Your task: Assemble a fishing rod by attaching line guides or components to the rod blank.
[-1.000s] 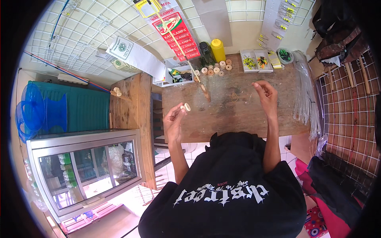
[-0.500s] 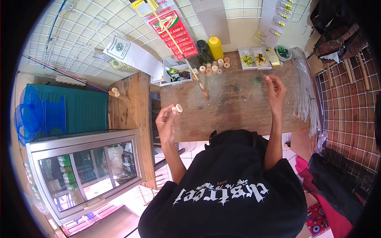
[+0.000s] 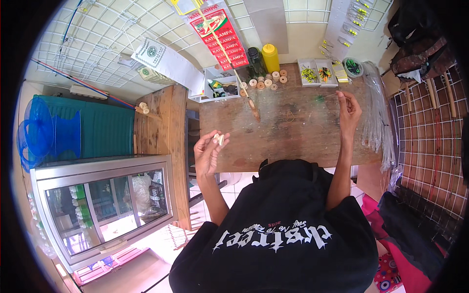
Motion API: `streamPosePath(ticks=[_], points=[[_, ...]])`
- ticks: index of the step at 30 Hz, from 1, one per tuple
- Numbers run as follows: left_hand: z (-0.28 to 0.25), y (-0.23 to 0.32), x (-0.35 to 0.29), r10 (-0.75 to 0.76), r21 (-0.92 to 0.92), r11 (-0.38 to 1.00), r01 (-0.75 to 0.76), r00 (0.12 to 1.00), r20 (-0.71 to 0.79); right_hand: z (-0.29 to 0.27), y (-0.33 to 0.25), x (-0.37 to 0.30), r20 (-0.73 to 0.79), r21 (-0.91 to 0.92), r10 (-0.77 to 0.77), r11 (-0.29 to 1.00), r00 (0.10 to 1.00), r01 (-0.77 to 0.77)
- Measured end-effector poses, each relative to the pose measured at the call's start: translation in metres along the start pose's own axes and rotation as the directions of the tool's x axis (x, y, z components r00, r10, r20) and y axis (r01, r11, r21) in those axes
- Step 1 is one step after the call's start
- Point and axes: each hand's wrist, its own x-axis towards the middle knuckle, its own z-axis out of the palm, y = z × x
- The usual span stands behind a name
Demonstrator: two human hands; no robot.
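My left hand (image 3: 207,152) is raised over the table's near left edge, fingers closed around a small pale wooden spool (image 3: 219,139). My right hand (image 3: 349,113) is held above the right part of the table, thumb and fingertips pinched together. A faint thin line (image 3: 330,95) shows at those fingertips; most of its course is too fine to follow. Several similar wooden spools (image 3: 267,83) stand at the back of the wooden table (image 3: 293,141). Between the hands, a slim rod with a wooden handle (image 3: 253,110) slants down to the tabletop.
A yellow squeeze bottle (image 3: 270,58) and a dark jar (image 3: 256,60) stand behind the spools. White trays (image 3: 309,81) of small colourful pieces are at the back right, beside clear plastic sleeves (image 3: 373,115). A white box (image 3: 215,97) sits back left; a glass cabinet (image 3: 105,172) is at left.
My left hand has turned the spool and shifted slightly right, its fingers spread more around it. My right hand has moved a little to the right.
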Motion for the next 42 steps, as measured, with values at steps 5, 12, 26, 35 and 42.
streamPosePath(ticks=[5, 12, 26, 35, 42], points=[[-0.012, -0.005, 0.002, 0.012, 0.011, 1.0, -0.013, 0.999, 0.038, -0.001, 0.009, 0.0, 0.011, -0.009, -0.011, 1.0, 1.0, 0.011], [-0.004, -0.005, 0.002, -0.042, 0.37, 0.929, 0.013, 0.997, 0.072, 0.002, 0.005, 0.0, -0.052, 0.013, -0.014, 1.0, 0.999, 0.015], [0.018, -0.002, 0.001, -0.222, 0.657, 0.745, 0.116, 0.972, 0.081, 0.004, 0.002, -0.002, -0.186, -0.007, 0.023, 1.0, 0.982, -0.025], [0.008, -0.009, 0.006, -0.004, 0.755, 0.654, -0.049, 0.998, 0.068, -0.002, 0.014, 0.001, -0.301, 0.134, 0.038, 0.991, 0.953, 0.003], [0.001, -0.011, 0.004, 0.09, 0.423, 0.903, -0.074, 0.996, -0.018, -0.008, 0.02, -0.001, -0.286, 0.119, 0.173, 0.982, 0.942, -0.144]])
